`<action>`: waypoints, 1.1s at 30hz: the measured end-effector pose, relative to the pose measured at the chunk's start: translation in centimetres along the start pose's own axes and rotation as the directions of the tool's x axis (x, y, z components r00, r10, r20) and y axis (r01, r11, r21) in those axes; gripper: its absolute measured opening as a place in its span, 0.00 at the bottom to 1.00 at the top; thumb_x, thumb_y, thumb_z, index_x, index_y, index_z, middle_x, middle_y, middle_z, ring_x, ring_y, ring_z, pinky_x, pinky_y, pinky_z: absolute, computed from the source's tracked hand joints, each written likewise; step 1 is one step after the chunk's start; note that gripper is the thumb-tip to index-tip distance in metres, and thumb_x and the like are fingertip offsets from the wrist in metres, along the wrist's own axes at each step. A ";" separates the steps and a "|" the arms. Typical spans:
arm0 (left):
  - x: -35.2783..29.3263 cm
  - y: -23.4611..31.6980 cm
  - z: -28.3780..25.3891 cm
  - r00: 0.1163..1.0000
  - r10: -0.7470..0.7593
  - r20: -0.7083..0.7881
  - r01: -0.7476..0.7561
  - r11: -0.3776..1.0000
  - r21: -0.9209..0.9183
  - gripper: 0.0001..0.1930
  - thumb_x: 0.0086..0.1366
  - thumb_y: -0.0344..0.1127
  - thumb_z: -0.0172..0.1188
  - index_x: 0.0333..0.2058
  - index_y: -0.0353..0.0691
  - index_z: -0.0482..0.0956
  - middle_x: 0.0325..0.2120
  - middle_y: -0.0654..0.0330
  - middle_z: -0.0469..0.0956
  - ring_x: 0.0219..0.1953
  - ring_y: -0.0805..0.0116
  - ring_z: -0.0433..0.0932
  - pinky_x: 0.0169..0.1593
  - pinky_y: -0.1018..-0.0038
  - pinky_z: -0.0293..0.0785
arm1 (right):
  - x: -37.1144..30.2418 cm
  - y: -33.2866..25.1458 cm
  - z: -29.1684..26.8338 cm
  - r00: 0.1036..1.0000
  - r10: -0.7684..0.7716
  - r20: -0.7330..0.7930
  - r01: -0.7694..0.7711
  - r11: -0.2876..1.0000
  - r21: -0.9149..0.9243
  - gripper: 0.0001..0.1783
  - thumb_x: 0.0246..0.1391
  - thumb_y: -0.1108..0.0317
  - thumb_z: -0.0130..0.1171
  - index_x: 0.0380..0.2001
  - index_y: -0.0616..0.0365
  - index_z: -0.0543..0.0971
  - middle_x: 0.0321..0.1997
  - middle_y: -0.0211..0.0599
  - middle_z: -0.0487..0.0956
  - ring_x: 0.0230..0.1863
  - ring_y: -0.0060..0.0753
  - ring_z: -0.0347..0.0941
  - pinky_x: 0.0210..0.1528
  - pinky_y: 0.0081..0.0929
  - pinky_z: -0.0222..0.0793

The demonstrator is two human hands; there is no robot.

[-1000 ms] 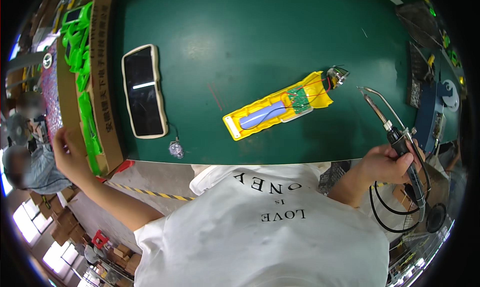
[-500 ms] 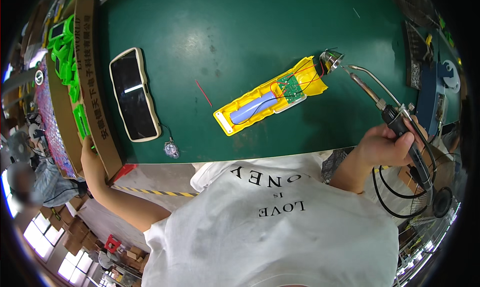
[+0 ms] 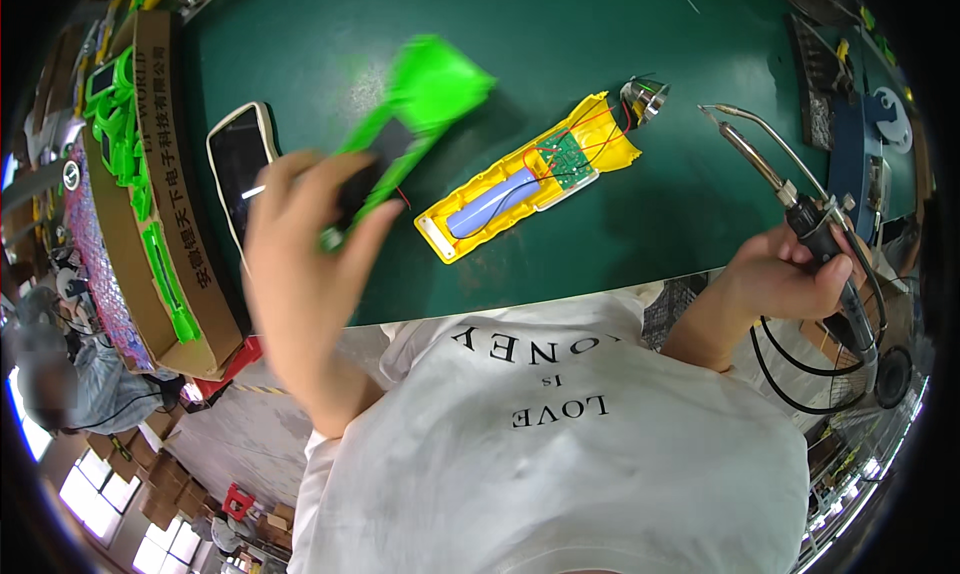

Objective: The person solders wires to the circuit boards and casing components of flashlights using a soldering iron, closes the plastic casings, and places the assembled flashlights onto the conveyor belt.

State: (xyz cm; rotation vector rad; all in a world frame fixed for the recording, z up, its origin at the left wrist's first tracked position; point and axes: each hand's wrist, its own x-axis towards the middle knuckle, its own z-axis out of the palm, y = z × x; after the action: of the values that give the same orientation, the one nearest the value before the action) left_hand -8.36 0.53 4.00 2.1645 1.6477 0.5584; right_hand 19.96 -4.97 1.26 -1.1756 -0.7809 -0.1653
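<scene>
Over the left part of the bench, my left hand (image 3: pixel 310 239) grips a bright green plastic flashlight housing (image 3: pixel 435 89) with a dark panel, thumb on one side and fingers on the other. Both are smeared by motion. My right hand (image 3: pixel 790 274) is closed round the black handle of a soldering iron (image 3: pixel 755 159), with a thin metal tube running beside its tip. Between the hands lies an open yellow housing half (image 3: pixel 465 249). Inside it are a blue cylindrical battery (image 3: pixel 490 204) and a green circuit board (image 3: pixel 568 162); red and black wires lead to a silver reflector head (image 3: pixel 645 99).
A phone (image 3: pixel 235 154) in a pale case lies at the left, partly behind my left hand. Beyond it stands a cardboard box (image 3: pixel 190 224) with several green housings (image 3: pixel 118 139). A blue device (image 3: pixel 858 154) sits at the right edge of the green bench (image 3: pixel 580 34).
My left hand has come from the cardboard box to above the bench, bringing the green housing. The soldering iron stays in my right hand, shifted slightly. The view has shifted a little.
</scene>
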 end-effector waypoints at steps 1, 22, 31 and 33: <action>0.7 0.8 1.4 0.995 -0.030 0.096 0.031 0.999 -0.008 0.16 0.44 0.33 0.63 0.35 0.40 0.75 0.32 0.59 0.70 0.28 0.65 0.72 0.29 0.74 0.68 | 0.0 -0.1 0.0 1.000 -0.001 0.012 0.001 1.000 0.005 0.16 0.46 0.58 0.44 0.21 0.61 0.68 0.10 0.26 0.58 0.10 0.15 0.51 0.12 0.11 0.49; 3.8 6.7 8.3 0.907 0.408 0.109 -0.411 0.912 0.009 0.13 0.46 0.35 0.61 0.31 0.39 0.72 0.33 0.61 0.70 0.35 0.62 0.70 0.36 0.69 0.66 | 0.3 1.4 -2.0 0.999 0.043 0.007 -0.044 0.995 0.087 0.14 0.44 0.63 0.44 0.20 0.67 0.69 0.14 0.35 0.66 0.07 0.11 0.51 0.10 0.05 0.51; 3.6 7.4 8.6 0.902 0.424 0.077 -0.431 0.890 0.148 0.10 0.46 0.36 0.60 0.28 0.39 0.73 0.33 0.62 0.70 0.36 0.63 0.68 0.39 0.68 0.64 | 0.3 2.6 -3.5 0.996 -0.077 0.033 0.076 0.997 0.025 0.15 0.44 0.62 0.44 0.20 0.65 0.69 0.17 0.35 0.68 0.14 0.21 0.63 0.24 0.19 0.67; 3.7 7.5 8.5 0.908 0.407 0.098 -0.417 0.901 0.118 0.10 0.46 0.35 0.61 0.27 0.39 0.73 0.33 0.62 0.70 0.37 0.63 0.68 0.39 0.68 0.64 | 0.3 2.7 -4.0 0.998 -0.056 0.024 0.056 0.998 0.008 0.14 0.44 0.62 0.43 0.20 0.65 0.69 0.18 0.36 0.68 0.16 0.24 0.65 0.26 0.22 0.68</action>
State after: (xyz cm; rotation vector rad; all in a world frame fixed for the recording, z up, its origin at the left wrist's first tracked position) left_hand 3.11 1.84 0.85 2.6250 1.2208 0.4838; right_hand 23.39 -7.31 -1.24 -1.1510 -0.8356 -0.1950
